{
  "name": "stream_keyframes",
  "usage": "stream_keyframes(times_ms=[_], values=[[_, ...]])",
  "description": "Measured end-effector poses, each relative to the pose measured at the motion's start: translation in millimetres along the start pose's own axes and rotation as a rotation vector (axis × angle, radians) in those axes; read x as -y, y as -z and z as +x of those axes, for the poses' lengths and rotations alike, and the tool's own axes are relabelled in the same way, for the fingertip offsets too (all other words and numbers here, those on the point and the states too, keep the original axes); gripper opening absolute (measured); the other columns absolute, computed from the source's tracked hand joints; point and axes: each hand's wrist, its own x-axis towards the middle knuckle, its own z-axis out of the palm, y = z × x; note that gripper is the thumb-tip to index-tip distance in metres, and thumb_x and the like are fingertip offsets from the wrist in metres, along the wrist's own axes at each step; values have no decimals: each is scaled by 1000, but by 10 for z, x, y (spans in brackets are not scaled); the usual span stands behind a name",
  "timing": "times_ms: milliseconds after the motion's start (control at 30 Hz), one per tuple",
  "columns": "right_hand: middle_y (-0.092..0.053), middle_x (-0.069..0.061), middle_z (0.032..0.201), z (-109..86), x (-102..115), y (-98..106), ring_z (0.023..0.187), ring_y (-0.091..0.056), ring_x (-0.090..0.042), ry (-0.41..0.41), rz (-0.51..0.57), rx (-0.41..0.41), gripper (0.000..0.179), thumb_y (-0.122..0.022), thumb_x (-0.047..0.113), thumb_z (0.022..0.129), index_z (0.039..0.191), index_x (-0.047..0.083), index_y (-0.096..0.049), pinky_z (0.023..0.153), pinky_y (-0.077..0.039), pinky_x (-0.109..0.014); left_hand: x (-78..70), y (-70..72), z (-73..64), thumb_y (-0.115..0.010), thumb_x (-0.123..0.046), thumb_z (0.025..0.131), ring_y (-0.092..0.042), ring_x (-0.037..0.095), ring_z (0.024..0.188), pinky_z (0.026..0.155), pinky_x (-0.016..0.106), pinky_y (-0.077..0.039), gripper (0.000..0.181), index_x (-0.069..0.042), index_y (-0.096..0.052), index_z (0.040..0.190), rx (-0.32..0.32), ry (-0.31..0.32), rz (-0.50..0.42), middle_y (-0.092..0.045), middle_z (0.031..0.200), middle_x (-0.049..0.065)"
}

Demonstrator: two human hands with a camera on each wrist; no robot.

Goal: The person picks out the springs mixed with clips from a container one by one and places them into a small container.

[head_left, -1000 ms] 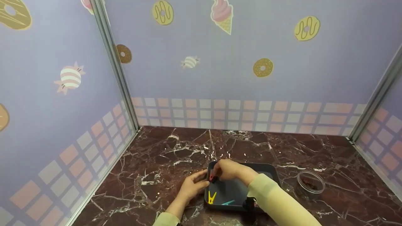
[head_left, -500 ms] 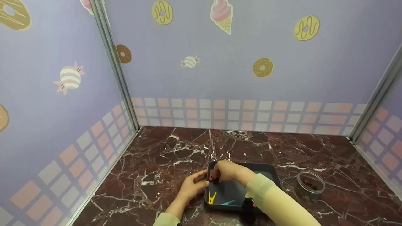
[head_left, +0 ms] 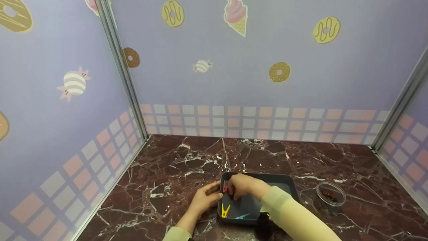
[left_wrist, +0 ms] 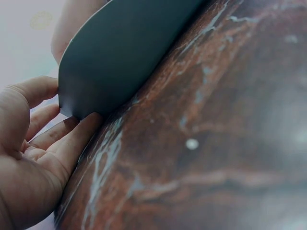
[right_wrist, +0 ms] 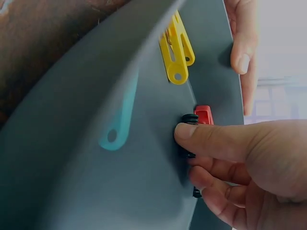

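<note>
A dark grey tray [head_left: 284,180] lies on the marble-patterned tabletop. Against its left outer wall rest the fingertips of my left hand [head_left: 203,199], fairly straight. Inside the tray, by the same wall, my right hand [head_left: 245,184] pinches a small black ribbed object [right_wrist: 190,118] between thumb and curled fingers; most of it is covered. Just beyond the thumb sits a red clothespin [right_wrist: 204,114], partly hidden. A yellow clothespin [head_left: 225,211] stays in the near left corner. Close to the front wall lies a turquoise clothespin [head_left: 242,216].
Right of the tray stands a round clear plastic tub [head_left: 331,194] with dark reddish-brown items in it, too small to identify. Patterned panels [head_left: 260,83] enclose the table at the back and both sides.
My right hand has shifted slightly toward the near side of the tray, so the red clothespin shows more beside it. The left hand, tray and tub have stayed put.
</note>
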Motion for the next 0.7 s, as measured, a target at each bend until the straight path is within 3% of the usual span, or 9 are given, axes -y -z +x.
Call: stream_keyframes(times_ms=[333, 700], values=[[-69, 1, 74, -46, -83, 61, 62, -52, -10, -27, 77, -14, 14, -84, 1, 78, 78, 10, -74, 57, -43, -26, 7, 10, -3, -70, -6, 93, -62, 44, 129, 90, 38, -62, 57, 7, -52, 146, 11, -34, 10, -54, 146, 33], [-69, 0, 75, -77, -231, 110, 64, -53, -10, 16, 124, -60, 15, -84, 2, 76, 77, 10, -71, 60, -47, -28, 1, 4, -12, -70, -6, 93, -63, 43, 129, 89, 37, -62, 57, 6, -52, 146, 11, -27, 12, -53, 147, 33]])
